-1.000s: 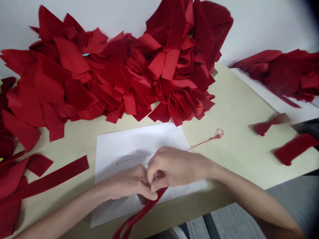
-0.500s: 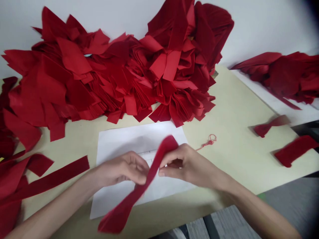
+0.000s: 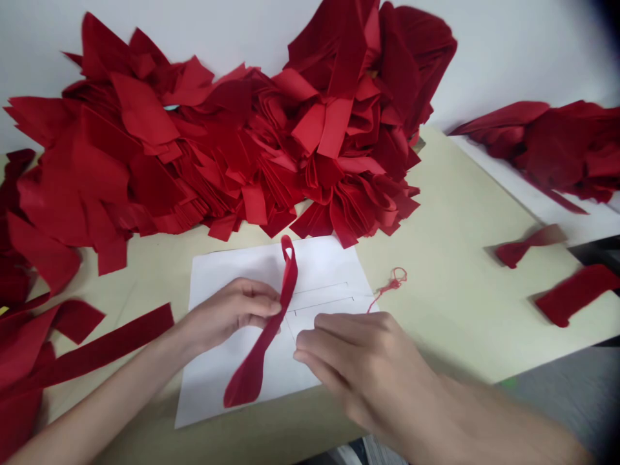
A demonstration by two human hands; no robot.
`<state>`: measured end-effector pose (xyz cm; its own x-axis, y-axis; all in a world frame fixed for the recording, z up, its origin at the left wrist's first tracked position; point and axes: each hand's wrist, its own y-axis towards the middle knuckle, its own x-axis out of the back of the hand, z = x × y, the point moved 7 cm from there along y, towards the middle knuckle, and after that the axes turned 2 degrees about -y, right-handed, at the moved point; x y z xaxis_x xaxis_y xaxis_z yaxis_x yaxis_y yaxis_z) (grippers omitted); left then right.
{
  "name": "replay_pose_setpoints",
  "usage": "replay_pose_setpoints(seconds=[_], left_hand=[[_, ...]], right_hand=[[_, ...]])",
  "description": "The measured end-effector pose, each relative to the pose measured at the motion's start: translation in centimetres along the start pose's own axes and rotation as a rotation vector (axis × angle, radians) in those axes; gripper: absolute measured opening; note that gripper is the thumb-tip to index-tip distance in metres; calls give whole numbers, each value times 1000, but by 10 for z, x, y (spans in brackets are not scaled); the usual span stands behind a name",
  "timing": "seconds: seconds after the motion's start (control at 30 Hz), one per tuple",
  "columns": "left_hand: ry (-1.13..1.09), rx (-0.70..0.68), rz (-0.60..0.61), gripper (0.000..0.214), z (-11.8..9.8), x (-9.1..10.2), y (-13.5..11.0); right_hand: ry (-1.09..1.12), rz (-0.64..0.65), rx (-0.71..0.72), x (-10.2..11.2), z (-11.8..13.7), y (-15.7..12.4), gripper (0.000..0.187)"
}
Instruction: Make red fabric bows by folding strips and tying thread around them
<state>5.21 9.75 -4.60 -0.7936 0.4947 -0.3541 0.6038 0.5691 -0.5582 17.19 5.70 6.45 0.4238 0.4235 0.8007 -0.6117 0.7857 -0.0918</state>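
Note:
My left hand (image 3: 227, 314) pinches the middle of a folded red velvet strip (image 3: 269, 324), which stands on edge over a white paper sheet (image 3: 232, 271) with drawn lines. The strip's looped ends point away from me and toward me. My right hand (image 3: 358, 361) hovers low over the paper's right part, fingers held together and slightly curled, apart from the strip. A red thread (image 3: 390, 284) runs from under that hand to a small tangle on the table (image 3: 460, 258).
A large heap of red fabric pieces (image 3: 217, 135) fills the back of the table. Loose red strips (image 3: 97, 352) lie at the left. Two small red pieces (image 3: 526, 244) lie at the right, with another red pile (image 3: 552, 142) on a white surface beyond.
My right hand let go of the red strip and drew back toward me. My left hand now holds the strip alone, turned more upright over the paper.

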Motion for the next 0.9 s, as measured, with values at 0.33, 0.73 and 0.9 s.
replay_pose_setpoints(seconds=[0.33, 0.73, 0.9], left_hand=[[393, 280, 498, 6, 30, -46, -24], [118, 32, 123, 16, -21, -3, -14], [287, 286, 530, 6, 12, -48, -28]], right_hand=[[474, 221, -131, -29, -48, 26, 9], [322, -26, -156, -20, -44, 9, 15], [685, 177, -160, -31, -56, 33, 12]])
